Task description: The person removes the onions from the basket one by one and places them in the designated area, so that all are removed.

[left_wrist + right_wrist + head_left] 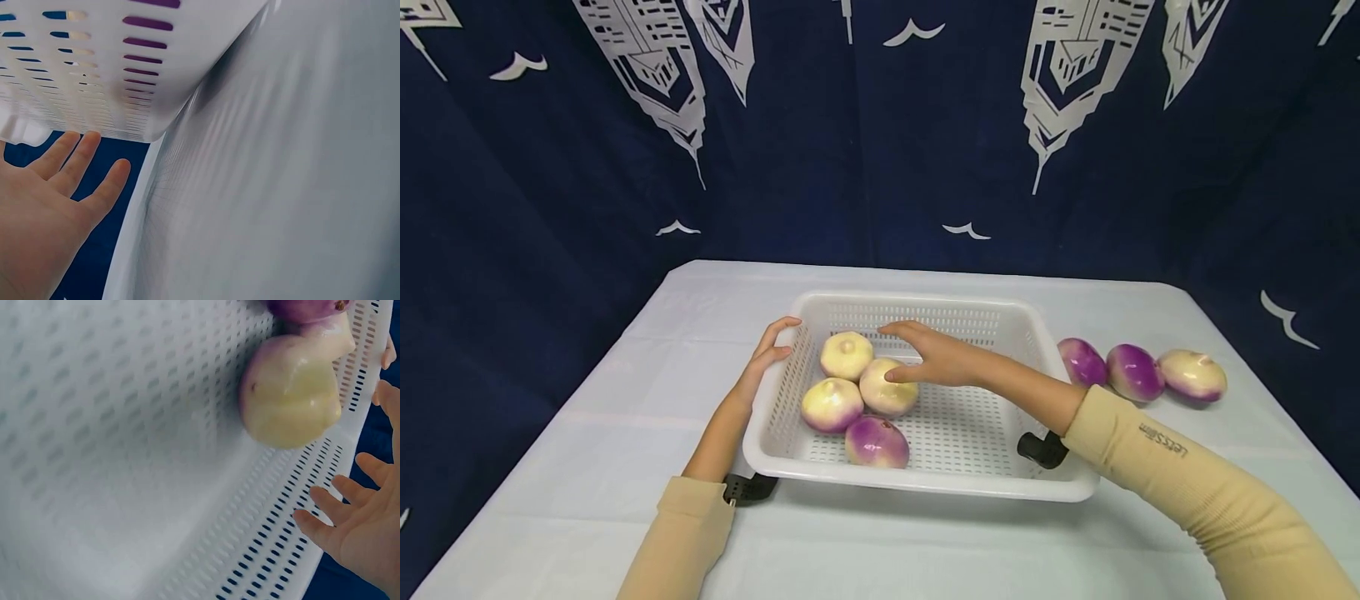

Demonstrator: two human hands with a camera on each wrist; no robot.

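A white perforated plastic basket [970,487] holds several purple-and-cream turnips in its left half. One turnip [877,446] shows its purple side at the front; a mostly cream turnip [891,398] lies behind it. Over the basket, my right hand [943,358] is spread, its thumb overlapping the cream turnip in the head view. The right wrist view shows those fingers [332,509] apart from the turnip [290,394]. My left hand [760,362] is at the basket's left rim, its fingers [109,187] extended beside the outer wall. Whether they touch it is hard to tell.
Three more turnips lie in a row on the table right of the basket: a purple one [1078,360], another purple one [1135,373] and a cream one [1192,376]. A white cloth [587,450] covers the table. Behind hangs a dark blue patterned curtain [820,183].
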